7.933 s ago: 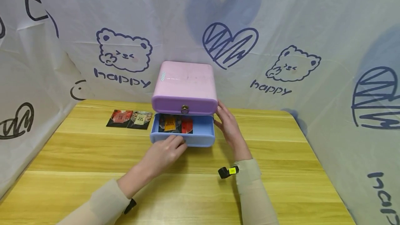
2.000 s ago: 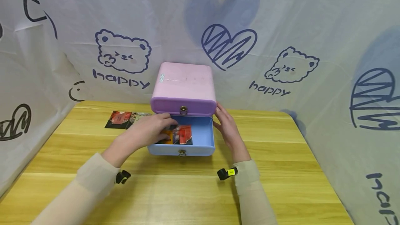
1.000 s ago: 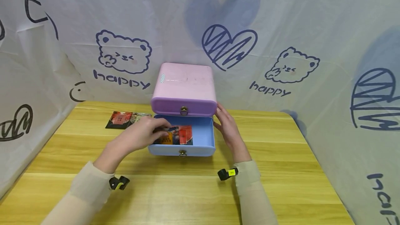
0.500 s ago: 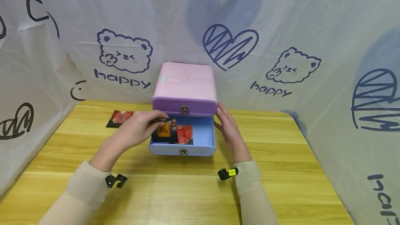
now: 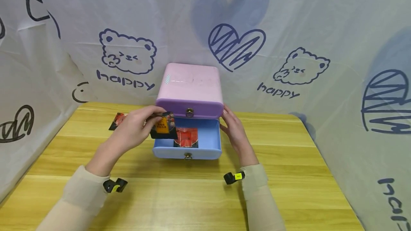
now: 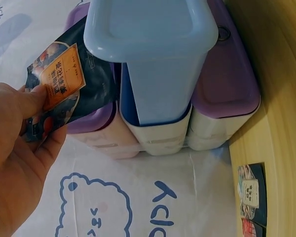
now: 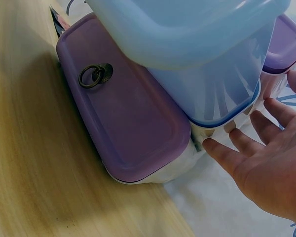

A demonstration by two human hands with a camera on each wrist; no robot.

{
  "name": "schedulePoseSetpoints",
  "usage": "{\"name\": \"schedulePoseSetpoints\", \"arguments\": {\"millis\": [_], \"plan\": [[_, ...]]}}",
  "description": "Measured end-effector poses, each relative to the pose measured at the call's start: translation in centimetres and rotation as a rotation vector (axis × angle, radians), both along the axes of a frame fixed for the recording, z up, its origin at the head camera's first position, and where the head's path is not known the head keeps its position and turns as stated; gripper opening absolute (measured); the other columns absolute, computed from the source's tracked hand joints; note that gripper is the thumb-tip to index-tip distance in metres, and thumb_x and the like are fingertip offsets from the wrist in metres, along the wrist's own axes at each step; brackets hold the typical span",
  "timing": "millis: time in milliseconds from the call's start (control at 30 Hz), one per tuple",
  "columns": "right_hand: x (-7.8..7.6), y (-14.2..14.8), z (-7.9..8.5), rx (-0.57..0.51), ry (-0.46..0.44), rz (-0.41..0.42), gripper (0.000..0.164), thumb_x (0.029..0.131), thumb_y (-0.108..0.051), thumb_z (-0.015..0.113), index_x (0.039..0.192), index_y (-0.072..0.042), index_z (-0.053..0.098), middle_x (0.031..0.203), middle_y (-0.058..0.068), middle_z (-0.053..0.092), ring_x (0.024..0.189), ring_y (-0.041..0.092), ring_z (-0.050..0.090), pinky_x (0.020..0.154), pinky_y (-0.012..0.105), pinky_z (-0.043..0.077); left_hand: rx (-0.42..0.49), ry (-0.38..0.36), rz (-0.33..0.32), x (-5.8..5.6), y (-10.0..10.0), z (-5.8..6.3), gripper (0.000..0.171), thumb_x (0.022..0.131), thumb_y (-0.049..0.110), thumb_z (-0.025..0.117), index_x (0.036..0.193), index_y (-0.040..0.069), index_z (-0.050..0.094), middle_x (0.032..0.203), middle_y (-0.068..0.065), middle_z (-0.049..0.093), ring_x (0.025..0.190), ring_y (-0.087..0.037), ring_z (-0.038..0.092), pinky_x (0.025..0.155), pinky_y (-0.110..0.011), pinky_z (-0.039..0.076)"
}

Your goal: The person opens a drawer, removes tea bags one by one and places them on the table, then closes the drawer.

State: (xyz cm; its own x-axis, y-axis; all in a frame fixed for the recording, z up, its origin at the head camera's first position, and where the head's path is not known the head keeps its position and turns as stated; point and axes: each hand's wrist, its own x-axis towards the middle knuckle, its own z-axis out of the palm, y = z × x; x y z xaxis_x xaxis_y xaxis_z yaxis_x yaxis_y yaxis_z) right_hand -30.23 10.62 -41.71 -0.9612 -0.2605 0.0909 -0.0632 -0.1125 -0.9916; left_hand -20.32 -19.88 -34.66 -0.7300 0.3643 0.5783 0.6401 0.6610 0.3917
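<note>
Head view: your left hand pinches a dark packet with an orange label between thumb and fingers, the packet up at the left end of the blue drawer; that drawer is pulled out of the pink box, below the upper purple drawer, which is pushed in; a red packet lies inside the blue drawer, left of its middle; your right hand is at the right side of the box, holding nothing that shows; a second red packet lies on the wooden table to the left, partly behind your left hand; a printed sheet hangs behind. Left wrist view: your thumb lies on the face of the orange-labelled packet, part of which the blue drawer's front hides; a pale-labelled packet lies on the table beside a red one; the lower purple drawer is pushed in. Right wrist view: your right fingers are spread wide, fingertips at the box's side; cannot tell whether each one touches; a metal ring hangs on the lower purple drawer.
</note>
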Motion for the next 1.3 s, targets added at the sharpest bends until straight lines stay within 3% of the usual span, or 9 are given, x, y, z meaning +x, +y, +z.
{"name": "schedulePoseSetpoints", "arguments": {"millis": [167, 467, 833, 1100, 1300], "plan": [[0.0, 0.0, 0.0, -0.005, 0.004, 0.001, 0.049, 0.089, -0.046, 0.05, 0.134, -0.028, 0.043, 0.14, -0.006, 0.038, 0.122, 0.01, 0.034, 0.102, 0.049, 0.032, 0.001, 0.051, 0.033, 0.1, -0.7, -0.3, 0.021, 0.087, 0.007, 0.055, 0.106, 0.016, 0.058, 0.096, 0.005, 0.061, 0.072, -0.004, 0.049, 0.056, -0.027, 0.048], [0.0, 0.0, 0.1, -0.005, 0.005, -0.001, 0.048, 0.089, -0.046, 0.05, 0.134, -0.028, 0.044, 0.139, -0.006, 0.038, 0.122, 0.01, 0.034, 0.102, 0.049, 0.032, -0.012, 0.029, 0.114, 0.4, -2.6, -1.1, 0.021, 0.089, 0.003, 0.05, 0.104, 0.015, 0.058, 0.098, 0.001, 0.06, 0.082, -0.007, 0.051, 0.066, -0.033, 0.052], [-0.1, 0.1, 0.0, 0.008, -0.002, 0.002, 0.051, 0.088, -0.048, 0.05, 0.135, -0.03, 0.042, 0.141, -0.006, 0.036, 0.123, 0.01, 0.033, 0.102, 0.049, 0.031, -0.053, -0.05, 0.22, 1.0, -5.7, -2.6, 0.021, 0.09, 0.004, 0.049, 0.105, 0.015, 0.059, 0.1, -0.002, 0.061, 0.081, -0.012, 0.052, 0.067, -0.038, 0.051], [0.0, 0.1, -0.1, 0.005, -0.003, 0.019, 0.051, 0.091, -0.045, 0.047, 0.138, -0.027, 0.038, 0.143, -0.004, 0.034, 0.124, 0.011, 0.031, 0.102, 0.049, 0.031, -0.091, -0.105, 0.272, 0.6, -8.2, -4.6, 0.019, 0.089, 0.003, 0.05, 0.103, 0.012, 0.059, 0.099, -0.007, 0.063, 0.084, -0.019, 0.054, 0.069, -0.044, 0.05], [0.0, 0.1, -0.1, 0.004, -0.002, 0.015, 0.05, 0.091, -0.044, 0.047, 0.137, -0.026, 0.04, 0.143, -0.004, 0.035, 0.124, 0.011, 0.032, 0.103, 0.049, 0.03, -0.117, -0.204, 0.305, 0.1, -9.8, -6.1, 0.019, 0.091, 0.004, 0.048, 0.106, 0.008, 0.058, 0.1, -0.013, 0.062, 0.078, -0.022, 0.052, 0.065, -0.043, 0.047]]}}
